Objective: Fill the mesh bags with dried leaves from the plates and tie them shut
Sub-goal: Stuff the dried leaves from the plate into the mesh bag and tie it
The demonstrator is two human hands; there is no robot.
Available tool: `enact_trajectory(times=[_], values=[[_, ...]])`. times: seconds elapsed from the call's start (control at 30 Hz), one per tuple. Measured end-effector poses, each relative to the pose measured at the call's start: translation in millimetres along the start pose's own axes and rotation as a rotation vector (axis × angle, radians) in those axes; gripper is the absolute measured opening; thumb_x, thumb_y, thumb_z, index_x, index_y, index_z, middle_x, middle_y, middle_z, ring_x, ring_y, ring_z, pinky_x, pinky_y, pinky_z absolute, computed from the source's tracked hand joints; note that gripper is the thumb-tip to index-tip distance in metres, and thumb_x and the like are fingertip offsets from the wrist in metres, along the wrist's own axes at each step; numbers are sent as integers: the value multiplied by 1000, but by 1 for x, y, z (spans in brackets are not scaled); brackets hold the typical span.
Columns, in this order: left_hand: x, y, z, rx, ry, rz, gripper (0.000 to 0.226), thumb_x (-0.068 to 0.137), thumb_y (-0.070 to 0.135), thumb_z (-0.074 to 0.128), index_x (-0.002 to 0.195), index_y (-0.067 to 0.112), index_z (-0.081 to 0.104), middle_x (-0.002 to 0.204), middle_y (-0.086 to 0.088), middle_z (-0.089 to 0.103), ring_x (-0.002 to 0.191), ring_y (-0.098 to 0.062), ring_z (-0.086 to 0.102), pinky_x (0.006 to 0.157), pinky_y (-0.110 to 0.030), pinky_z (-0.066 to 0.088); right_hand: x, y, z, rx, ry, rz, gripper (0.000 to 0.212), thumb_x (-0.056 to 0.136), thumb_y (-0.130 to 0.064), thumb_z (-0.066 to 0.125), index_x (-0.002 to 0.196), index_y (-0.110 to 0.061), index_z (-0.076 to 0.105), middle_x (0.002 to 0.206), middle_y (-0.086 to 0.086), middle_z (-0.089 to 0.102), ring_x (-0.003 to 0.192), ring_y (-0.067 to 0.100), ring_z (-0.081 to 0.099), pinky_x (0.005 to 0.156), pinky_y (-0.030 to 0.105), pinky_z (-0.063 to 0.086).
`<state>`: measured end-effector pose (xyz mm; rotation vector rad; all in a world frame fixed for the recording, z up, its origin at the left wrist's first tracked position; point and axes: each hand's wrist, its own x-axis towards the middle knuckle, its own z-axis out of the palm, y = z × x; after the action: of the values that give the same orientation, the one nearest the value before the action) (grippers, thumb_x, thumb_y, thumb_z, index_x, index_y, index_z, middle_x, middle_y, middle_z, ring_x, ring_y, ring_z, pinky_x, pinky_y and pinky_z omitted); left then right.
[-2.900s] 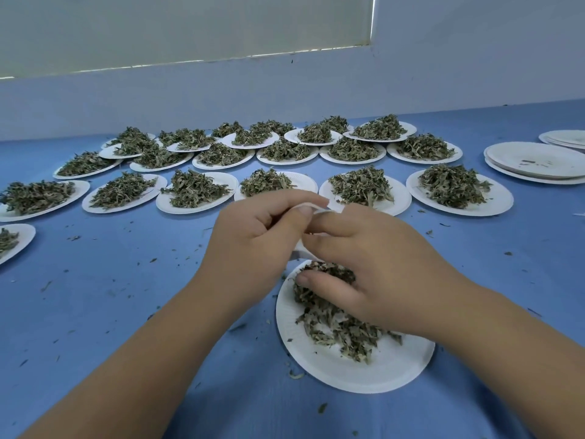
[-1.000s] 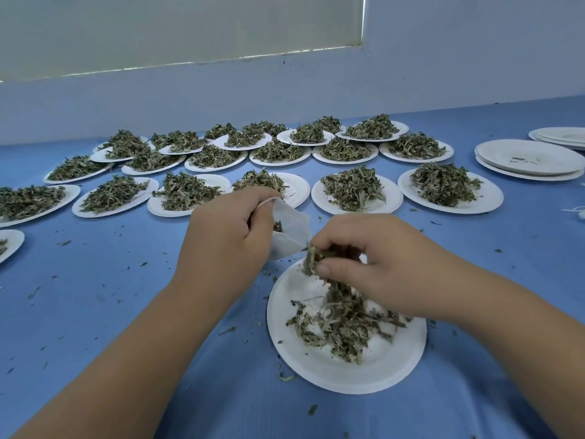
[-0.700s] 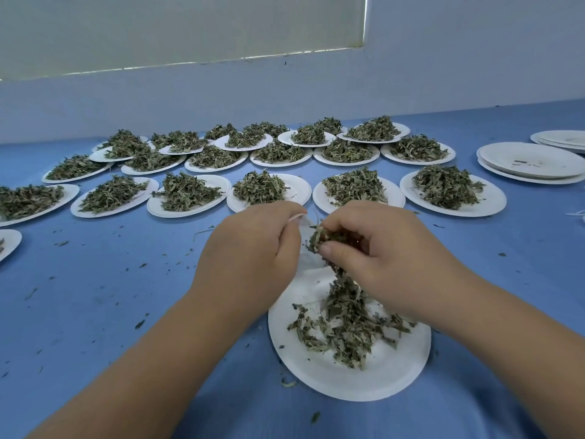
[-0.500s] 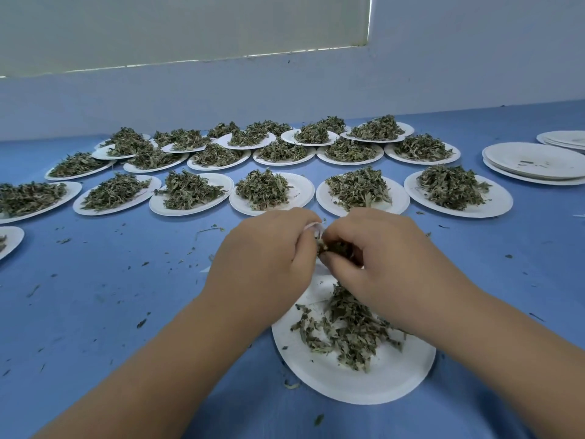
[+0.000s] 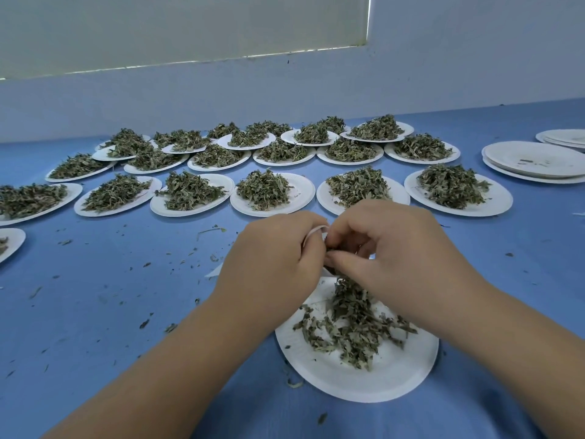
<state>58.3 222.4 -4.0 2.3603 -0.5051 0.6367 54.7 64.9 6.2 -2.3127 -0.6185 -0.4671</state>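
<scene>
We note the left hand (image 5: 275, 264) gripping the mesh bag (image 5: 314, 231) — its mouth against the right hand (image 5: 395, 258), which pinches dried leaves (image 5: 346, 289) over the paper plate (image 5: 348, 384).

We're in what looks like a small packing workroom: one long table (image 5: 95, 312) under blue cloth, rows of white paper plates (image 5: 272, 212) heaped with dried leaves (image 5: 262, 188), empty plates (image 5: 535, 160) stacked at the right, a bare wall (image 5: 443, 74) behind.

1. The right hand (image 5: 402, 258) has brought its pinch of dried leaves (image 5: 332, 248) up against the left hand (image 5: 272, 264).
2. The mesh bag (image 5: 316, 231), earlier hanging open, now shows only a white rim between them.
</scene>
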Motion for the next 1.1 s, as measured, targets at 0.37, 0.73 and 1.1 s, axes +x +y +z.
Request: enact_trajectory(times=[0.37,0.73,1.1], values=[[0,-1,-2,-75,44,14,25,86,17,50,87,26,74,58,13,59,59,1,50,52,-9,32,2,3,5,159,-14,-3,11,81,-10,70,82,-21,71,76,-9,64,73,7,63,69,32,54],[2,-6,-5,-111,95,-4,22,90,11,55,87,21,75,49,15,49,50,2,47,48,-7,28,2,4,-5,134,22,-133,19,86,-9,70,96,-24,76,88,-12,65,85,4,60,76,11,43],[5,-10,-10,-169,170,-123,24,91,8,55,86,25,72,54,16,54,47,-1,46,44,-8,31,4,9,-2,156,-237,246,44,71,-45,78,103,-42,49,104,-22,55,76,-6,62,64,17,49]])
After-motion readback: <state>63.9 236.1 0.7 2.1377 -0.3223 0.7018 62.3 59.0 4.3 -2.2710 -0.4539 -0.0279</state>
